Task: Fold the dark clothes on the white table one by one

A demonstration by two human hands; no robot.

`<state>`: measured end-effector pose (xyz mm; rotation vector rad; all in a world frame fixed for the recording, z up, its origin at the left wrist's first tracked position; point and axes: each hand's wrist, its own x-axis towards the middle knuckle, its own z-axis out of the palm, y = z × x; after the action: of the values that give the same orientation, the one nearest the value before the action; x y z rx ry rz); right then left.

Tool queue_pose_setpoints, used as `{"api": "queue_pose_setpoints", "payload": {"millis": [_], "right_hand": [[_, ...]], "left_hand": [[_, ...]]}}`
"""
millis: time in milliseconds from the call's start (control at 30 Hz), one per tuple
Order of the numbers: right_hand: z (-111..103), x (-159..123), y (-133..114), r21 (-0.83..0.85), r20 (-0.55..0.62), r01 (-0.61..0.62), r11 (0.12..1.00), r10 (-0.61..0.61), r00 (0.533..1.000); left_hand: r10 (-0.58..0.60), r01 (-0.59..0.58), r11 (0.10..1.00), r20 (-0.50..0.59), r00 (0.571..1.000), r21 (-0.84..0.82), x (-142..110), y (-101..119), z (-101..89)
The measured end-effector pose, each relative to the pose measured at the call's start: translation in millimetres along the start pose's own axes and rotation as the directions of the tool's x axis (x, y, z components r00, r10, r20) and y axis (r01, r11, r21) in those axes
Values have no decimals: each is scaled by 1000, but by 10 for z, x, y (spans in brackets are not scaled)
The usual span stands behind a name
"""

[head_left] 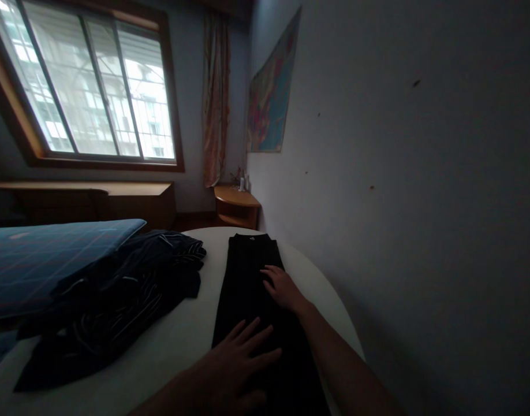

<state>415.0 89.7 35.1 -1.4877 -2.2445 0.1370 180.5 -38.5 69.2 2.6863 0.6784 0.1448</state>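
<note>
A black garment (247, 289), long and narrow with a small light mark near its far edge, lies flat on a round white table (174, 352). It looks like folded trousers, though the dim light hides its details. My left hand (236, 361) is over its nearer part with the fingers spread. Farther along, my right hand (283, 287) rests at the garment's right side, fingers stretched out. Neither hand grips the cloth. To the left is a crumpled heap of dark clothes (130, 294) with thin white stripes.
A blue checked bed or mattress (52, 260) adjoins the table on the left. The white wall (399, 242) runs close along the right side. Beyond the table are a wooden corner shelf (236, 196), a long wooden desk (135, 193) under the window, and a curtain (216, 104).
</note>
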Motion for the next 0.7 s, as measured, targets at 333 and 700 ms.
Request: {"api": "queue_pose_setpoints", "payload": {"millis": [333,700], "right_hand": [[96,-38,-108,-156,190,-126,980,155,970],[194,397,-66,-190,187,-176,966,212,959]], "left_hand": [[11,-8,999,65,998,-44,16,-92,-21],[163,-160,971,-1,987,176,-6,-128,152]]}}
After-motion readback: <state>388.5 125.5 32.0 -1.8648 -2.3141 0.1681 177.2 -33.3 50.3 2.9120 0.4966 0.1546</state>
